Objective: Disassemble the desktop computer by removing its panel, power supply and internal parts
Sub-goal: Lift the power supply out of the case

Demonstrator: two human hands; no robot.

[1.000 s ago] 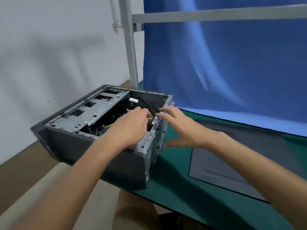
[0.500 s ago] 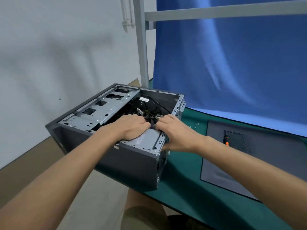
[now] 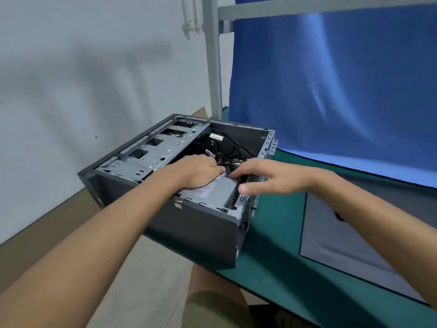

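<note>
Head view: right hand (image 3: 267, 178) has loosened, fingers now spread and empty over the power supply (image 3: 212, 190) in the case's (image 3: 189, 228) near-right corner; left hand (image 3: 196, 171) keeps fingers curled over its far edge. Likely regripping to lift.

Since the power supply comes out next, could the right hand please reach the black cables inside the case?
Probably yes: the computer case lies open upward, and the right hand sits right beside the black cables, with nothing covering them.
</note>
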